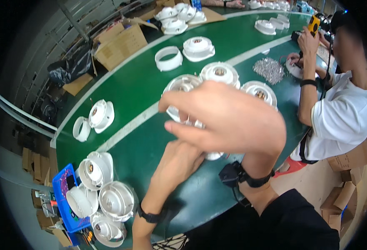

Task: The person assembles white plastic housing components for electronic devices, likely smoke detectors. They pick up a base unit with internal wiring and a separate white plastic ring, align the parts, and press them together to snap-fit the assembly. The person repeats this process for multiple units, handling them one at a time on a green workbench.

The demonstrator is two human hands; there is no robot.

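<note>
My right hand (233, 112) is raised close to the camera over the middle of the table, its thumb and forefinger apart with nothing seen between them. Below it, my left hand (179, 160) reaches forward from the lower edge; its fingers are mostly hidden behind the right hand. Parts of a white plastic piece show under and between the hands, too covered to make out. Just beyond stand round white plastic housings: one (183, 83) partly behind my right hand, another (219, 73) with a coppery centre, and a third (259, 92) to the right.
On the green table (137, 87) lie white rings (169, 58) and more housings (198, 48). Several housings (116, 201) cluster at left beside a blue tray (62, 187). A heap of small metal parts (269, 70) lies near a co-worker (341, 112) holding a yellow tool (313, 25).
</note>
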